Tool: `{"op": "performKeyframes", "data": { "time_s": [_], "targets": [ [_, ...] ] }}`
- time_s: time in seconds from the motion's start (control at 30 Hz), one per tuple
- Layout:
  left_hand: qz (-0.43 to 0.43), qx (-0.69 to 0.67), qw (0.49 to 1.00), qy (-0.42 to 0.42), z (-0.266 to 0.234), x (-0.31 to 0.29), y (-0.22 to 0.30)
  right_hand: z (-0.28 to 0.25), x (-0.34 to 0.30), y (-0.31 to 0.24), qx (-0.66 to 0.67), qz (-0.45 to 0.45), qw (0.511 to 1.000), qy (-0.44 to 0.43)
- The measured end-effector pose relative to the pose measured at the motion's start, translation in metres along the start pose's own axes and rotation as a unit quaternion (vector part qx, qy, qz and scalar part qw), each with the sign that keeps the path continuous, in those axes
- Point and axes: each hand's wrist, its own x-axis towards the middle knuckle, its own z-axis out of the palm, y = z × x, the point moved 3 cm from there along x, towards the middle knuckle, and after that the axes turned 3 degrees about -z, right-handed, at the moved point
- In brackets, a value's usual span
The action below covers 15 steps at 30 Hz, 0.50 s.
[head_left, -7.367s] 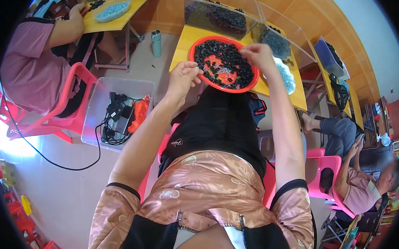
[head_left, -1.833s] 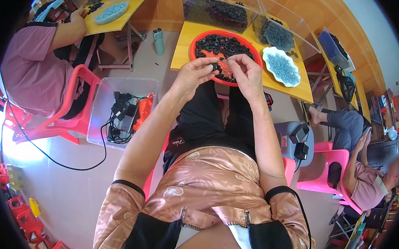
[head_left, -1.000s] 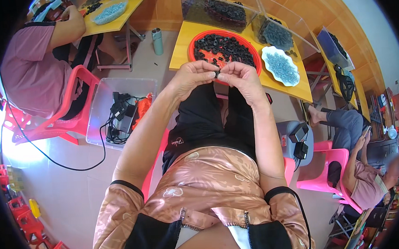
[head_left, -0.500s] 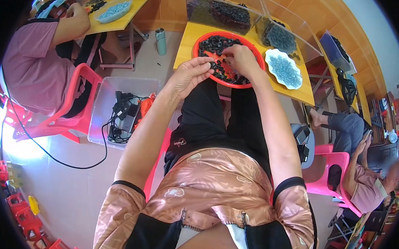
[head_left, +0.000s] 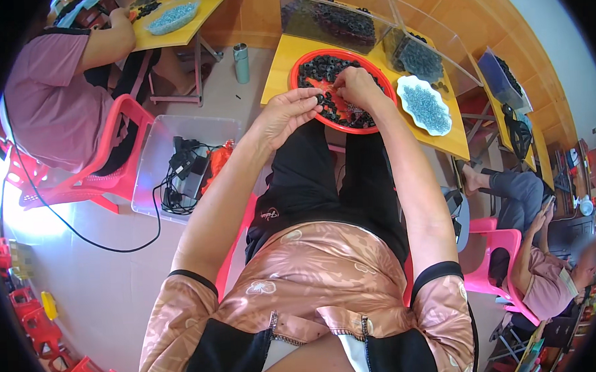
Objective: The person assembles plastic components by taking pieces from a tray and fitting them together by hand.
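Between the thumb and index finger of my left hand (head_left: pixel 284 117) is a small round black part (head_left: pixel 319 99), held at the near-left side of a red basin (head_left: pixel 332 51). Many small black ring-like parts (head_left: pixel 321 68) lie in the basin, with patches of its red bottom showing. My right hand (head_left: pixel 359 88) is over the basin's middle, its fingers curled downward and pressed together. Its fingertips are largely hidden, so what they hold cannot be made out. To the right, a white scalloped dish (head_left: pixel 444 130) contains small clear bluish pieces (head_left: pixel 424 105).
Clear bins (head_left: pixel 327 22) of black parts stand behind the basin on the yellow table (head_left: pixel 276 70). A plastic box (head_left: pixel 145 186) with cables sits on the floor at left, near a flask (head_left: pixel 241 63). One person (head_left: pixel 55 97) works at left; another (head_left: pixel 548 275) sits at right.
My right hand's fingers have drawn in and curled more over the basin. My left hand keeps its pinch on the black part, almost in the same place.
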Motion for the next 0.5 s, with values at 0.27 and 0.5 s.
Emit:
{"op": "performKeyframes", "data": {
  "time_s": [0.27, 0.5],
  "targets": [
    [0.014, 0.043, 0.999, 0.001, 0.003, -0.003, 0.000, -0.030, -0.039, -0.032, 0.358, 0.062, 0.923, 0.124],
    [0.018, 0.056, 0.998, -0.003, 0.006, -0.001, -0.002, -0.015, -0.079, -0.057, 0.631, 0.091, 0.756, 0.148]
  ]
}}
